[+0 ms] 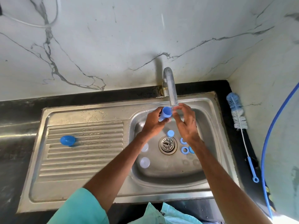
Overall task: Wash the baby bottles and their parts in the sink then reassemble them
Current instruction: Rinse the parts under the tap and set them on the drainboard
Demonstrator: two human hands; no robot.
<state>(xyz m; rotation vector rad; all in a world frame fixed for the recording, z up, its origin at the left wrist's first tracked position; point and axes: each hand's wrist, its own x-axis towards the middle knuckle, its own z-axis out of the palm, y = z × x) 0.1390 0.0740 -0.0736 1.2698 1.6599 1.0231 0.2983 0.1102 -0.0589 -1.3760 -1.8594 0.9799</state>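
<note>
A blue cap [67, 140] lies on the sink's drainboard [84, 159], then the left hand [152, 125] grips a blue bottle [165, 113] mouth-up under the faucet [170, 88], the right hand [186, 123] hovers just beside it with fingers loosely curved, blue rings [184, 150] lie in the basin below, and a bottle brush [237, 115] rests on the counter.

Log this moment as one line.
left hand: grips blue plastic cup-shaped cap under steel tap | right hand: beside tap, grip unclear | steel sink: blue rings, clear discs
</note>
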